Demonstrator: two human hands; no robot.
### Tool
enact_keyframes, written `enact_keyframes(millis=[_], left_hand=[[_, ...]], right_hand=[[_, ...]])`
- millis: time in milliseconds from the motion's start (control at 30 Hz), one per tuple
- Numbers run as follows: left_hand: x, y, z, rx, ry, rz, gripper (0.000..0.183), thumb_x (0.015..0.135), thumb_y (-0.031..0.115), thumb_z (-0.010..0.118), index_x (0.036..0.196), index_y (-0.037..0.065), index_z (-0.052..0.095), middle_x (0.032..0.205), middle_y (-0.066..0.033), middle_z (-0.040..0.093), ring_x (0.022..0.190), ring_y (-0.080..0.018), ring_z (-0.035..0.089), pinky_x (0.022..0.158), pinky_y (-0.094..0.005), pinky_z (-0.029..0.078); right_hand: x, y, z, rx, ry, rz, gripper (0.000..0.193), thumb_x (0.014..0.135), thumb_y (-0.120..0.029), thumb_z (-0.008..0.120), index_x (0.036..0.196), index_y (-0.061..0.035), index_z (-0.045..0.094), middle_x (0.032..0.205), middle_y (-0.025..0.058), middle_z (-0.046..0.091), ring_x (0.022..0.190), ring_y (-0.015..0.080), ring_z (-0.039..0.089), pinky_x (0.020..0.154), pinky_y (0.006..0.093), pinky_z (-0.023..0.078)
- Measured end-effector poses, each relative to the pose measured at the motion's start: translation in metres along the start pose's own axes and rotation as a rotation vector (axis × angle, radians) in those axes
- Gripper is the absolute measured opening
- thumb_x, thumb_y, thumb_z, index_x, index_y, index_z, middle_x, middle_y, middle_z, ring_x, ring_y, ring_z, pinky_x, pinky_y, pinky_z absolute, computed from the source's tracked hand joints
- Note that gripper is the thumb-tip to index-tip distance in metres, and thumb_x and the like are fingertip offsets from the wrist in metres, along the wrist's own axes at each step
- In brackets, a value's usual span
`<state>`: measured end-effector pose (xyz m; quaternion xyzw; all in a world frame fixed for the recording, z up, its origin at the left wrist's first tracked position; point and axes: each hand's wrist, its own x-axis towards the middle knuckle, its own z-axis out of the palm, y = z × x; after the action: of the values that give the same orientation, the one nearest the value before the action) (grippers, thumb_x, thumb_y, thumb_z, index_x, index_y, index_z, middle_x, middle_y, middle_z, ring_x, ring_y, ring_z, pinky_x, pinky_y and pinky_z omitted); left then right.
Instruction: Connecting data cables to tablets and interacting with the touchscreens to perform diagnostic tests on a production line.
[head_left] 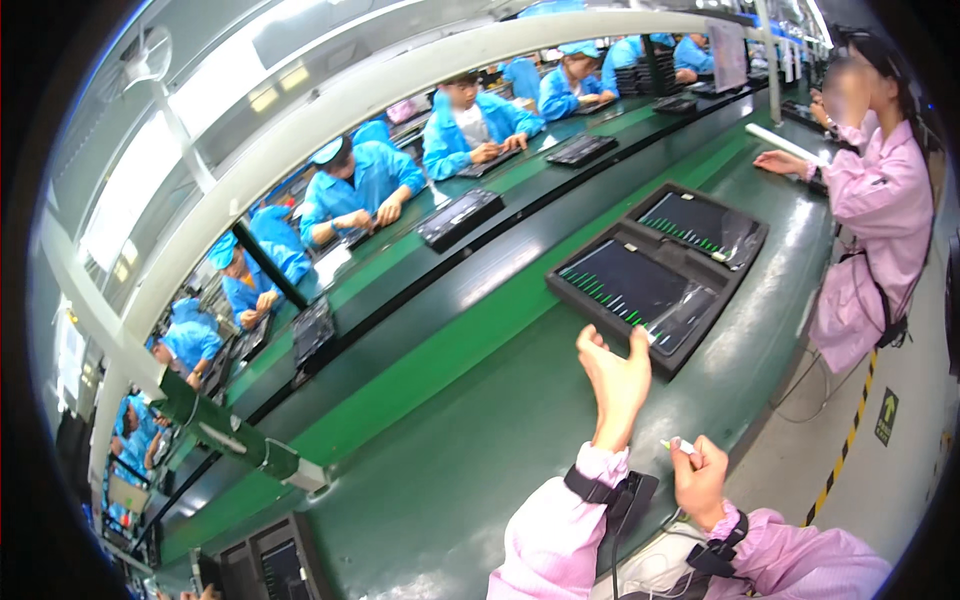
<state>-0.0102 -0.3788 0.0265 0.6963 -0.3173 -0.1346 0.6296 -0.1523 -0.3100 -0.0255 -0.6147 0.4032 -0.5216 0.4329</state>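
My left hand [614, 388] is raised over the green bench with thumb and fingers apart, holding nothing. Just beyond its fingertips is the near corner of a dark tray [668, 246] with two compartments. A flat black panel [622, 272] with a row of green strips along its edge lies in the nearer compartment. The farther compartment holds a similar panel [688, 216]. Closer to me, my right hand [702, 480] is closed in a pinch on a small white piece [684, 446] with a yellow-green tip. What exactly this piece is cannot be made out. Dark bands circle both wrists.
A person in pink [870, 215] stands at the bench's right, beside a long white bar [785, 143]. Several workers in blue line the far side, with dark devices [460, 218] before them. Another dark tray [268, 560] is at lower left, near a green-wrapped post [240, 435].
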Motion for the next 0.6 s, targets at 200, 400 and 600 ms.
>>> enact_keyframes(millis=[200,400,600], left_hand=[[-0.008,-0.031,0.052,0.297,-0.167,-0.136,0.1,0.065,0.023,0.075,0.134,-0.011,0.011,0.13,-0.0342,0.029,0.125,-0.0445,0.028,0.106,-0.0484,0.022],[-0.011,-0.027,0.057,0.171,-0.181,-0.214,0.095,0.066,0.015,0.072,0.138,-0.004,0.012,0.137,-0.0285,0.021,0.13,-0.0399,0.021,0.108,-0.0451,0.019],[-0.008,-0.033,0.051,0.135,-0.208,-0.224,0.091,0.067,0.013,0.073,0.138,-0.001,0.018,0.136,-0.0222,0.028,0.129,-0.0346,0.025,0.107,-0.0422,0.024]], right_hand=[[-0.008,0.011,0.003,0.082,0.148,-0.055,0.045,0.079,-0.003,0.066,0.056,-0.0083,0.027,0.051,-0.0064,0.029,0.053,0.0015,0.027,0.042,0.0241,0.018],[-0.006,0.014,-0.004,0.109,0.178,-0.042,0.044,0.081,-0.003,0.064,0.058,-0.0081,0.028,0.054,-0.0068,0.031,0.054,0.0016,0.028,0.043,0.0237,0.02],[0.0,0.031,-0.019,0.248,0.236,0.104,0.039,0.087,-0.006,0.059,0.061,-0.0089,0.031,0.056,-0.0079,0.034,0.053,0.0009,0.028,0.043,0.0219,0.021]])
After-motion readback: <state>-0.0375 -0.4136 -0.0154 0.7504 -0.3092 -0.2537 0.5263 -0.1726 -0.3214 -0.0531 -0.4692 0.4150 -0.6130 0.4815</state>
